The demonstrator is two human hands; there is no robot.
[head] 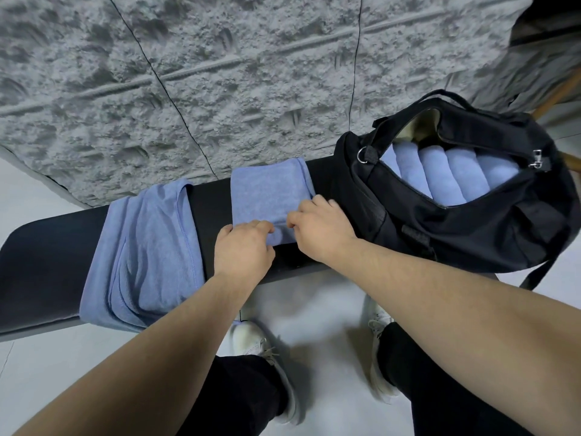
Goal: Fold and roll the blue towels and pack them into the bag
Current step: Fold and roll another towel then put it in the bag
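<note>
At the near edge of the desk (47, 247), both hands work the near end of a folded towel (267, 196) that lies across the middle, its far end at the far edge; the left hand (243, 250) curls its fingers onto the near hem, the right hand (320, 229) pinches it beside the left, each grip closed on cloth, apparently to start the roll; the bag (456, 228) sits open at the right end of the desk, with about five rolls (440, 177) packed side by side inside; a loose towel (147, 247) drapes across the desk to the left, over its near edge, not yet folded; so most is packed, I judge, with two towels left.
</note>
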